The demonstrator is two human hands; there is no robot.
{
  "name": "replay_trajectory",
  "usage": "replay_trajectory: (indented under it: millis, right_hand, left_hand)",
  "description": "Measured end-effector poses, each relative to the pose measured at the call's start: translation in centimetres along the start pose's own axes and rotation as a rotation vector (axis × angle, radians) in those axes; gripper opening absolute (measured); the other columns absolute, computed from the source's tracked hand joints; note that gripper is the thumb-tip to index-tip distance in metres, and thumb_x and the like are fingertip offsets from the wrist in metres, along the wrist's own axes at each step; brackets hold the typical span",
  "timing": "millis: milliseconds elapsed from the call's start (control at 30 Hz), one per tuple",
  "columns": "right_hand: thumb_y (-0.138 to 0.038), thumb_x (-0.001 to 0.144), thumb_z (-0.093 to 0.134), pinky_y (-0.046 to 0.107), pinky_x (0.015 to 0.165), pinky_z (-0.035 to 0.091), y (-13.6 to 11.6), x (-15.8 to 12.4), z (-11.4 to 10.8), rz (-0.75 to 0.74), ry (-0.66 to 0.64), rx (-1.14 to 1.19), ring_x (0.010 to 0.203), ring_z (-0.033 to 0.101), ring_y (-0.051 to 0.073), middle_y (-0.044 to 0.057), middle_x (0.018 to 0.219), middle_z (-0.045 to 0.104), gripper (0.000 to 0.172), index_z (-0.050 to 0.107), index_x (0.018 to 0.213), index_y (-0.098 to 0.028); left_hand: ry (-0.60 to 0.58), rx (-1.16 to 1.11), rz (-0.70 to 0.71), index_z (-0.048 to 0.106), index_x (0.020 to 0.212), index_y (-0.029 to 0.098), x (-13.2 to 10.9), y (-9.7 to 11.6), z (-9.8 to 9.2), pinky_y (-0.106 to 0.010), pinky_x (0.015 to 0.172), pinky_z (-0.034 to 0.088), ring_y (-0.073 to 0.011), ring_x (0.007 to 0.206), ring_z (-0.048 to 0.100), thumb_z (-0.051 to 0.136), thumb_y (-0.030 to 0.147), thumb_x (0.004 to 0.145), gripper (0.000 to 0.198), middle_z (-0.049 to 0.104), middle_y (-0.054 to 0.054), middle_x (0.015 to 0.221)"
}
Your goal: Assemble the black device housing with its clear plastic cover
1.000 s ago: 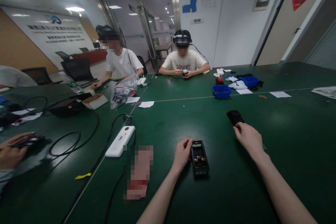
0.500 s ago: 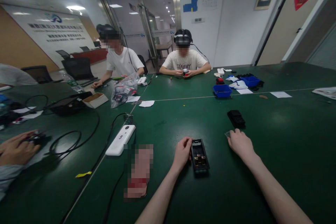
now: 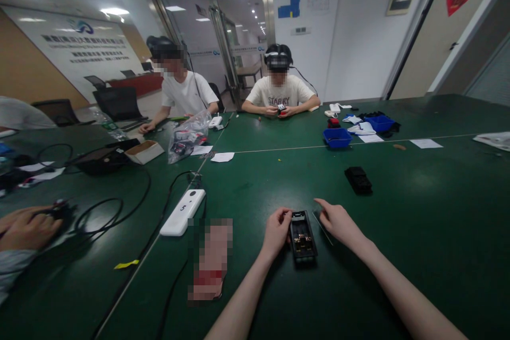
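My left hand [image 3: 278,227] pinches the upper left side of an open black plastic case [image 3: 303,239], which has metal contacts inside like a battery compartment. The case is on the green table. Just right of it, my right hand [image 3: 338,223] has its index finger stretched out towards the left. Between thumb and other fingers it holds a thin flat piece, apparently clear [image 3: 323,229], tilted and seen nearly edge-on. A gap separates this piece from the case. Farther off lies another black plastic part [image 3: 358,179].
Left of my arm are a pixelated pinkish object [image 3: 211,260], a white power bank [image 3: 183,213] marked 5, and black cables. A co-worker's hands [image 3: 32,226] work at the far left. A blue tray [image 3: 337,138] stands beyond, and two people sit across the table.
My right hand has moved left with the thin clear piece, from near the black part to beside the case. Its index finger now points out. My left hand and the case stay put.
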State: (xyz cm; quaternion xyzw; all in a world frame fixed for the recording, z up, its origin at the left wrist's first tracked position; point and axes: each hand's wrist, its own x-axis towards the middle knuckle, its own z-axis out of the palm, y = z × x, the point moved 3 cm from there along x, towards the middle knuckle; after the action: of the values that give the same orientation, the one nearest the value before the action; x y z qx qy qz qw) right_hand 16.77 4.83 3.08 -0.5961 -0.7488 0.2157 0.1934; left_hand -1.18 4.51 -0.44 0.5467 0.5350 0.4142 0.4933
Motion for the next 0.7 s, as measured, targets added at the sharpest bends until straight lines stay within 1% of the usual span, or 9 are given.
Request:
replay_trajectory:
  millis: [100,167,233,300,400,467,567,700]
  right_hand:
    - [-0.026,0.082,0.039,0.030,0.060,0.047,0.8,0.2,-0.8,0.054,0.098,0.328,0.062,0.060,0.017,0.005,0.076,0.066,0.038,0.053,0.116,-0.016]
    - [-0.030,0.080,0.044,0.030,0.058,0.048,0.8,0.3,-1.0,0.083,0.135,0.604,0.061,0.059,0.015,0.004,0.080,0.064,0.037,0.050,0.114,-0.017]
    - [-0.031,0.074,0.053,0.030,0.059,0.049,0.1,0.3,-0.7,0.083,0.102,0.856,0.061,0.060,0.014,0.002,0.080,0.063,0.040,0.047,0.112,-0.018]
    - [-0.029,0.068,0.062,0.029,0.062,0.049,-0.9,0.1,0.0,0.076,0.034,1.021,0.062,0.059,0.013,0.000,0.079,0.061,0.046,0.045,0.109,-0.019]
    - [-0.025,0.064,0.067,0.028,0.064,0.049,-2.4,-0.2,1.5,0.057,-0.057,1.141,0.061,0.059,0.011,-0.002,0.076,0.059,0.046,0.045,0.104,-0.021]
    - [-0.022,0.063,0.067,0.028,0.065,0.049,-3.0,-0.4,2.3,0.041,-0.087,1.173,0.062,0.059,0.011,-0.003,0.075,0.058,0.044,0.044,0.101,-0.022]
    - [-0.019,0.064,0.066,0.027,0.066,0.049,-3.2,-0.6,3.0,0.036,-0.108,1.163,0.063,0.060,0.011,-0.004,0.074,0.057,0.042,0.044,0.100,-0.023]
    - [-0.016,0.065,0.063,0.027,0.065,0.050,-3.1,-0.6,3.2,0.031,-0.128,1.116,0.064,0.060,0.011,-0.004,0.074,0.057,0.040,0.044,0.100,-0.022]
  left_hand:
    - [0.001,0.002,-0.004,0.058,0.085,0.014,-0.1,0.1,0.0,-0.018,0.032,0.034,-0.0068,0.036,0.044,0.049,0.044,0.078,0.033,0.054,0.002,0.060]
    - [-0.003,0.002,-0.005,0.058,0.085,0.014,-0.1,0.1,0.0,-0.018,0.032,0.034,-0.0069,0.036,0.045,0.049,0.044,0.079,0.032,0.054,0.002,0.061]
    - [0.001,0.003,-0.002,0.058,0.085,0.014,0.0,0.1,0.1,-0.019,0.032,0.034,-0.0069,0.036,0.044,0.048,0.043,0.079,0.032,0.054,0.003,0.061]
    - [0.014,0.005,0.007,0.058,0.084,0.014,0.0,0.0,0.1,-0.019,0.032,0.033,-0.0068,0.036,0.044,0.048,0.043,0.079,0.031,0.053,0.003,0.060]
    - [0.024,0.006,0.021,0.058,0.083,0.014,0.0,-0.1,0.1,-0.018,0.034,0.033,-0.0067,0.036,0.043,0.050,0.042,0.078,0.030,0.051,0.004,0.056]
    - [0.024,0.011,0.019,0.057,0.083,0.014,0.0,-0.1,0.1,-0.017,0.034,0.033,-0.0067,0.035,0.043,0.052,0.041,0.077,0.029,0.051,0.004,0.053]
    - [0.027,0.017,0.014,0.057,0.083,0.014,-0.1,0.0,0.1,-0.017,0.034,0.032,-0.0068,0.035,0.043,0.054,0.040,0.075,0.028,0.050,0.005,0.051]
    - [0.028,0.021,0.021,0.057,0.081,0.014,-0.1,0.2,0.1,-0.017,0.034,0.032,-0.0070,0.036,0.043,0.054,0.039,0.075,0.026,0.050,0.004,0.051]
